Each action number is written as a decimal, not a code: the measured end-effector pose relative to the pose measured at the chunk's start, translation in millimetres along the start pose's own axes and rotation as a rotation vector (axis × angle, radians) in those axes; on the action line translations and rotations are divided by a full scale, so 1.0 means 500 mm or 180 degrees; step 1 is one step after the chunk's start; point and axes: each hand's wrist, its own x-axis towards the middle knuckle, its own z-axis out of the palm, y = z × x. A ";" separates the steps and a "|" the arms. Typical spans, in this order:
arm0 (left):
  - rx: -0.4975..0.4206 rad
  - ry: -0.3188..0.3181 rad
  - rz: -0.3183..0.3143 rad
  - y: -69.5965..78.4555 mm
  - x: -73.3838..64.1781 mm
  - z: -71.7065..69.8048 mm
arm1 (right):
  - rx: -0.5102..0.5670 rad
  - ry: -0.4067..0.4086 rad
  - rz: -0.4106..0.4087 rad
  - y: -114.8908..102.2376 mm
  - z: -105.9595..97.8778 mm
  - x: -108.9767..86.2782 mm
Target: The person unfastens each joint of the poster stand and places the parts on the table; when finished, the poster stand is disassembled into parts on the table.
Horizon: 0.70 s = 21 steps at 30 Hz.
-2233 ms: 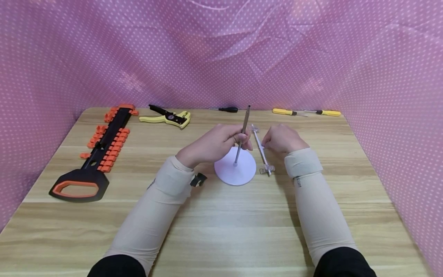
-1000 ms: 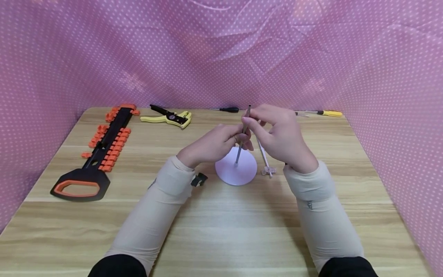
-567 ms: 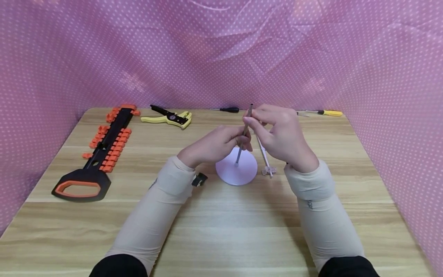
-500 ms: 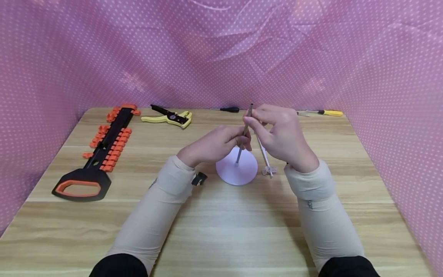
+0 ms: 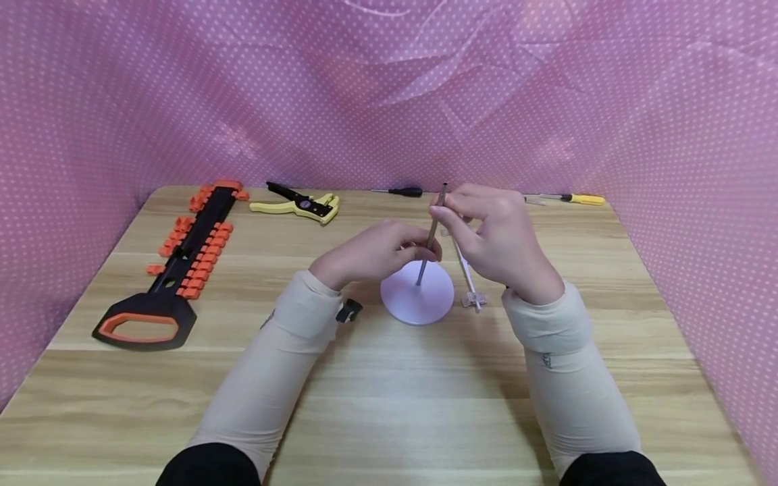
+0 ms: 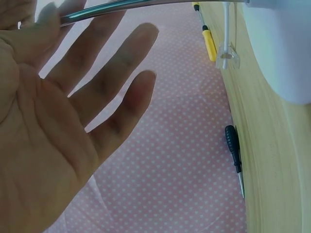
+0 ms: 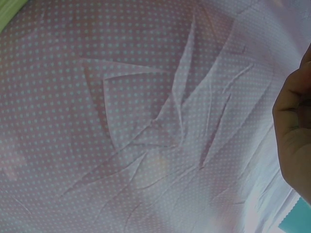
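A thin metal rod (image 5: 428,246) rises from a round white base (image 5: 413,307) on the table, leaning slightly right. Near its top my right hand (image 5: 495,233) pinches it between thumb and fingers. Lower down, my left hand (image 5: 377,253) surrounds the rod loosely; the left wrist view shows its fingers (image 6: 116,68) spread and nearly straight. Right of the base lies a slim white rod (image 5: 464,264) with a clear clip (image 5: 474,299) near its close end; my right hand partly covers it. In the right wrist view only the edge of my right hand (image 7: 294,126) appears.
A black holder (image 5: 146,317) with orange clips lies on the left. Along the back are a yellow-and-black wire stripper (image 5: 304,205), a black screwdriver (image 5: 406,192) and a yellow screwdriver (image 5: 585,200). Pink dotted cloth (image 5: 389,101) hangs behind the table.
My right hand has come from beside the slim white rod up to the metal rod's top and pinches it. My left fingers have loosened from the metal rod.
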 end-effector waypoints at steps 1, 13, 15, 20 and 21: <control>0.0042 0.0012 -0.0002 0.000 0.000 0.001 | -0.0002 -0.0002 0.0004 0.000 0.000 0.000; 0.0694 -0.0722 -0.0759 -0.021 0.006 0.052 | 0.0015 -0.0024 -0.0075 -0.001 0.000 0.001; 0.0783 -0.0826 -0.0840 -0.022 0.004 0.059 | 0.0011 -0.0024 -0.0074 -0.001 0.000 0.001; 0.1000 -0.0923 -0.0894 -0.031 0.006 0.070 | -0.0009 -0.0028 -0.0067 -0.001 0.000 0.001; 0.1031 -0.0934 -0.0891 -0.033 0.007 0.071 | -0.0016 -0.0028 -0.0062 -0.001 0.000 0.000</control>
